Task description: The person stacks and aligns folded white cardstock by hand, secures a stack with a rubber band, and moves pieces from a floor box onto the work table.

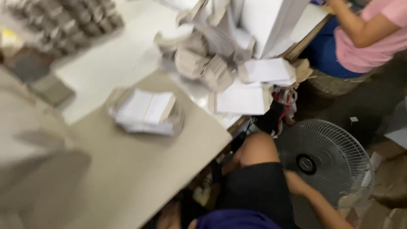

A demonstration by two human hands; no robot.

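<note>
Blur: the picture is smeared, so small things are hard to make out.
Table: a pale top with a banded stack of white cards lying flat on it, nearest the person's reach.
Paper pile: folded cardboard pieces and white sheets heaped at the far edge, close by for picking up.
Left hand: not seen anywhere.
Knee: bare, beside the table corner, above black shorts.
Right arm: reaches down by the white fan; the hand is hidden, so I cannot tell its grip.
Other person: pink top, at the far right.
</note>
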